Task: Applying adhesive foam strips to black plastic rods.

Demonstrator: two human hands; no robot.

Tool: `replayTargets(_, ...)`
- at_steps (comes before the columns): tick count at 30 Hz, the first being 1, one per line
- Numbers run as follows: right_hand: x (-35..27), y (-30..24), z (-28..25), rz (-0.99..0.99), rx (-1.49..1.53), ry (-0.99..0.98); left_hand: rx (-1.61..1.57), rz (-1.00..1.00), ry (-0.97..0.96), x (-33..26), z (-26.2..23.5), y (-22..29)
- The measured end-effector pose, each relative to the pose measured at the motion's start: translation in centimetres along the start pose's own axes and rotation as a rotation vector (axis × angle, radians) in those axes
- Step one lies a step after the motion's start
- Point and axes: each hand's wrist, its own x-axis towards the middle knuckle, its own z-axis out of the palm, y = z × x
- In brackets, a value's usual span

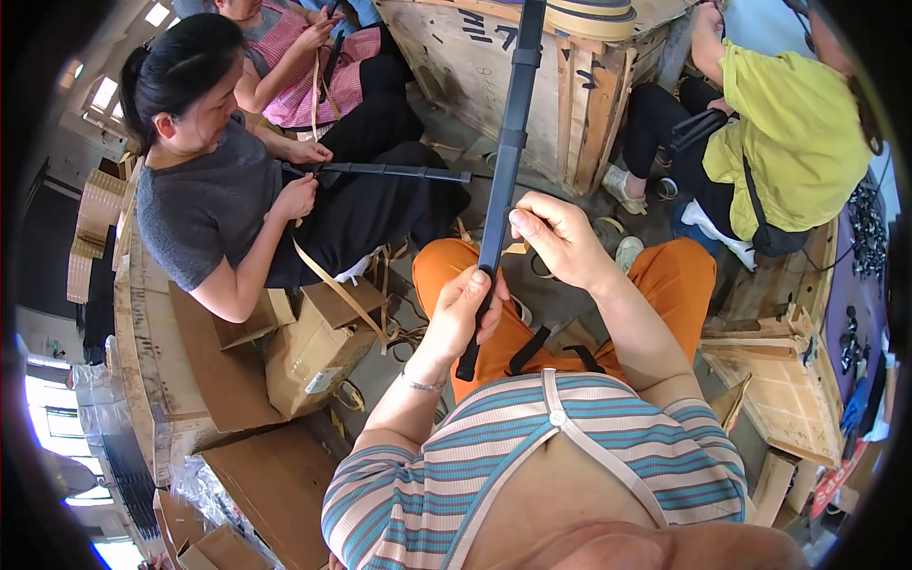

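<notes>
My left hand (463, 309) is clenched around the lower part of a long black telescopic pole (503, 161) above my lap. My right hand (560, 237) pinches something at the pole; I cannot tell what. The pole's top end is cut off by the frame edge.

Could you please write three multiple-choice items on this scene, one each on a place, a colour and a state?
1. Where does the left hand grip the black pole?
A. near its lower end
B. at its top
C. not at all

2. What colour are the trousers on the person's lap?
A. blue
B. orange
C. white

3. How does the pole stand?
A. flat on the floor
B. nearly upright over the lap
C. broken in two

Answers:
1 A: the fingers wrap the pole just above its bottom tip, while the right hand touches it higher up.
2 B: both knees show orange cloth.
3 B: it rises from the lap to the picture's top edge.
</notes>
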Motion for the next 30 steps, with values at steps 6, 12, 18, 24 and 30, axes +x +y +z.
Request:
replayTargets(6, -0.2, -0.3, 0.1, 0.021, 0.012, -0.001, 0.004, -0.006, 0.015, -0.1, 0.1, -0.2)
replayTargets(12, -0.2, -0.2, 0.2, 0.035, 0.027, -0.019, 0.008, 0.001, 0.002, 0.0, 0.1, -0.1)
replayTargets(18, 0.4, -0.4, 0.3, 0.067, 0.022, 0.014, 0.066, 0.024, 0.003, 0.5, -0.1, -0.1)
replayTargets(24, 1.6, 0.6, 1.5, 0.077, 0.116, 0.082, 0.111, 0.044, 0.088, 0.5, -0.2, -0.1)
replayTargets(30, 0.8, 0.3, 0.9, 0.070, -0.043, 0.031, 0.117, 0.041, 0.050, 0.5, -0.4, -0.9)
